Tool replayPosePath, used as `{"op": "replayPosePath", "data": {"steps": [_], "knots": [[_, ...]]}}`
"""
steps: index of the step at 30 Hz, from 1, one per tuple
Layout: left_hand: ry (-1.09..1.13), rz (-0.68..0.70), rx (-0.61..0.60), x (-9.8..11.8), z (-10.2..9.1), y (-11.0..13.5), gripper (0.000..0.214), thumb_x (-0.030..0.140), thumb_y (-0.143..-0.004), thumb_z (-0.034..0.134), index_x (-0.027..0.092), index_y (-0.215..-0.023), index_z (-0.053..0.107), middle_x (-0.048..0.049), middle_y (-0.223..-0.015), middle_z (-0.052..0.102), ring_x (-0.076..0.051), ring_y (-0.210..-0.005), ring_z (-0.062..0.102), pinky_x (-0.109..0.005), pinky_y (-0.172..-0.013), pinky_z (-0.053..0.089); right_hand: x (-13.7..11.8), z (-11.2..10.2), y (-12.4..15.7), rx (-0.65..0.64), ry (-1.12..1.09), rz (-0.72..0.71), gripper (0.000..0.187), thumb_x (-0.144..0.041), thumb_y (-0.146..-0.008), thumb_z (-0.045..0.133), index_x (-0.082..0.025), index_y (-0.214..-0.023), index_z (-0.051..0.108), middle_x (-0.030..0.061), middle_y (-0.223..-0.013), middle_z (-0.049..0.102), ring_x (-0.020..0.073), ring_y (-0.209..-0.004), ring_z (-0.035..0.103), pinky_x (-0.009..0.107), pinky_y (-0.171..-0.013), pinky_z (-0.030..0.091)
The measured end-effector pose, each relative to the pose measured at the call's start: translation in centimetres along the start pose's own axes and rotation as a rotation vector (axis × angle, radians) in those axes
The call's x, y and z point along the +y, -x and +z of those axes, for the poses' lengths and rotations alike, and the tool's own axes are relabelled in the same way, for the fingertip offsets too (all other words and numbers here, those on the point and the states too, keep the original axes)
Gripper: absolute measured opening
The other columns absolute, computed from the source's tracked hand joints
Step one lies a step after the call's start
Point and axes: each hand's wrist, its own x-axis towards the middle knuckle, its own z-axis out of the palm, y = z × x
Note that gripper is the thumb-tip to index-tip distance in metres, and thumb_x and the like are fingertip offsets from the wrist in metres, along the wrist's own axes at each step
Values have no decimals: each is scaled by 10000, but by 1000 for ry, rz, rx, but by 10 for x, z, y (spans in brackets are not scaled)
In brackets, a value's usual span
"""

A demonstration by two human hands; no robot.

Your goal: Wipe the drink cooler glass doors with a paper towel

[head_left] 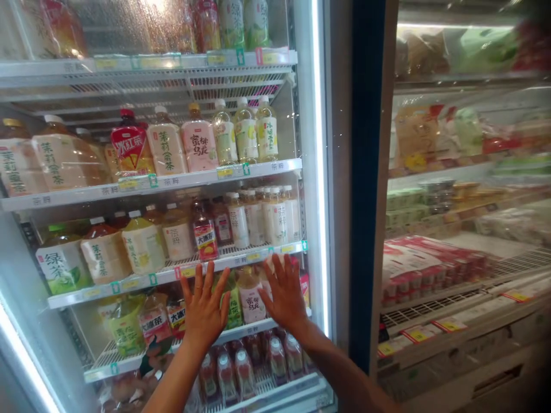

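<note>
So, left hand (pixel 205 310), right hand (pixel 286 293), wide-fingered before bottles (pixel 205 234)

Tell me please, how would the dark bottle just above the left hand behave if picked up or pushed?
The dark bottle would probably feel heavy for its size, as it looks filled with drink. Pushed near the top, it might tip, being upright and taller than wide. Its shiny surface could be slippery.
</note>
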Motion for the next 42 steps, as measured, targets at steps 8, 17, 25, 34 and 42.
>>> {"op": "replayPosePath", "data": {"steps": [8,17,25,34,42], "knots": [[9,-7,-1,1,-1,4,736,352,-934,613,337,-1588,275,-48,-1703,167,-283,-1599,48,-572,-1296,-30,9,-9,-63,101,-28,85,815,-394,-1033,467,-226,-1653,-36,51,-1729,-78,374,-1587,-61,721,-1244,104],[4,42,-32,-7,-5,7,705,394,-935,611,349,-1574,316,-29,-1682,256,-256,-1598,76,-532,-1303,-29,-49,19,17,43,-18,34,801,-299,-1017,494,-181,-1657,26,74,-1734,-39,358,-1591,-40,676,-1260,161],[-31,-23,-35,-58,-39,13,715,353,-932,616,336,-1578,310,-51,-1695,217,-300,-1600,55,-597,-1291,-22,-76,5,-124,107,-31,12,861,-390,-1028,484,-230,-1645,-95,32,-1722,-129,361,-1586,-87,689,-1258,137],[-64,-43,-68,-121,-73,62,701,356,-927,623,339,-1568,339,-57,-1688,254,-301,-1597,101,-589,-1298,23,-168,59,14,17,-75,27,858,-273,-971,551,-198,-1659,44,81,-1728,48,361,-1592,17,666,-1251,232],[-47,-120,-10,-157,-83,47,692,323,-936,610,353,-1568,331,-55,-1711,170,-333,-1599,59,-670,-1274,44,-190,38,-158,77,-27,-60,816,-433,-1029,471,-217,-1658,-1,51,-1733,-4,335,-1590,-73,647,-1279,129]]}}
